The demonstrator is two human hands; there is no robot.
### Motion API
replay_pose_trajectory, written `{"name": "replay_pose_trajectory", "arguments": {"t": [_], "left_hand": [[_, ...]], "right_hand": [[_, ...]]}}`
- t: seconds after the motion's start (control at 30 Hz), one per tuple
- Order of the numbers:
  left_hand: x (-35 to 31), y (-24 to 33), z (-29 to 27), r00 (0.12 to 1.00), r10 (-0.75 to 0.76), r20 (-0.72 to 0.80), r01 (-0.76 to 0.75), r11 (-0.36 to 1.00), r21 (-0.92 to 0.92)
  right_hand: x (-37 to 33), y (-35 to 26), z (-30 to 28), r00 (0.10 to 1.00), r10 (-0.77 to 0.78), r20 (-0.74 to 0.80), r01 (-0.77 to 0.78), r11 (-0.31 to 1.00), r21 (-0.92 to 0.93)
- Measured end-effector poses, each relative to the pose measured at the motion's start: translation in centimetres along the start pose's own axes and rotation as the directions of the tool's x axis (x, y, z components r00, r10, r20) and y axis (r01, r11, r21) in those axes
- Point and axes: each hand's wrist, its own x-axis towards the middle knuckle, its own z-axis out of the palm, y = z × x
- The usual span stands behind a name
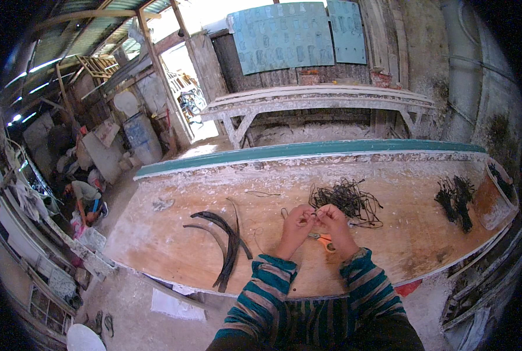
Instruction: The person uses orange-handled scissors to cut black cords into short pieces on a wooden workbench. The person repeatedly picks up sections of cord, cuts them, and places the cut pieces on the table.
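Observation:
My left hand (298, 229) and my right hand (336, 227) meet over the near middle of the wooden table (156, 234). Both are closed, fingertips pinching what looks like a thin dark cord, mostly hidden by the fingers. Orange-handled scissors (329, 245) lie on the wood between my wrists. Just beyond my right hand spreads a tangled pile of thin black cords (354, 202). To the left of my hands rest several long, curved black strips (232, 251). A single thin cord (263, 193) lies farther off on the tabletop.
Bundles of black cords (455, 196) sit at the right, beside a tipped, worn container (495, 205). A teal rail (308, 150) edges the table's far side. Behind it stands a whitish workbench (319, 104). Another person (84, 196) crouches at far left.

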Motion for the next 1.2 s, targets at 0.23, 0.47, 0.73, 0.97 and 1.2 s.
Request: {"name": "replay_pose_trajectory", "arguments": {"t": [0.23,0.47,0.73,0.97,1.2], "left_hand": [[-0.1,0.3,-0.2,0.999,0.012,0.050,-0.016,0.997,0.080],[0.0,0.7,-0.2,0.999,0.025,0.044,-0.028,0.997,0.074],[0.3,0.7,-0.2,0.999,-0.041,-0.017,0.040,0.997,-0.072],[0.3,0.4,-0.2,0.997,-0.075,-0.006,0.075,0.996,-0.057],[-0.3,1.3,0.0,0.996,0.078,-0.035,-0.071,0.984,0.161]], "right_hand": [[0.1,-0.3,-0.9,0.995,0.100,0.001,-0.100,0.993,0.061],[-0.1,-0.5,-0.4,0.997,-0.054,-0.055,0.045,0.988,-0.147],[-0.5,-1.4,-0.1,0.981,-0.182,-0.069,0.140,0.907,-0.397],[-0.1,-0.4,-0.6,0.935,-0.356,-0.010,0.292,0.783,-0.549],[-0.1,-0.1,-0.5,0.948,-0.315,-0.041,0.259,0.843,-0.472]]}}
